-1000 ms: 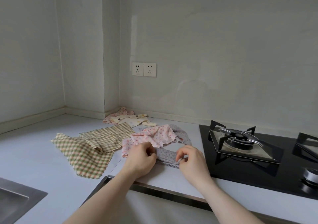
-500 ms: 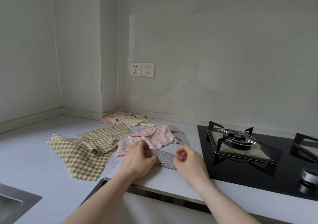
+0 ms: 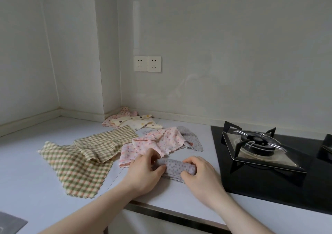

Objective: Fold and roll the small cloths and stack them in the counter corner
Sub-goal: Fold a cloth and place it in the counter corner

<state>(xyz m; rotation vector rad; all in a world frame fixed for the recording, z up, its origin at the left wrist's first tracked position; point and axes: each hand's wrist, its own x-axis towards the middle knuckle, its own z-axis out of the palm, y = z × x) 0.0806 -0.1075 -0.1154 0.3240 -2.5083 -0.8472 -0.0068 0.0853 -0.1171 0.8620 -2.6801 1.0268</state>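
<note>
While lying half rolled at the front of the bench [image 3: 179, 203], just left of the hob [image 3: 269, 163]: grey dotted cloth [image 3: 177, 167], likely soft, light and quick to spring loose, so best taken at both roll ends. Gripping the left end, left hand [image 3: 143, 174], fingers [image 3: 159, 170] curled narrow; pinching the right end, right hand [image 3: 199, 174], likewise curled.

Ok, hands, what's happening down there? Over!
Left hand and right hand both grip the grey dotted cloth, partly rolled. Pink floral cloth touches its far side. Corner not reached yet.
</note>
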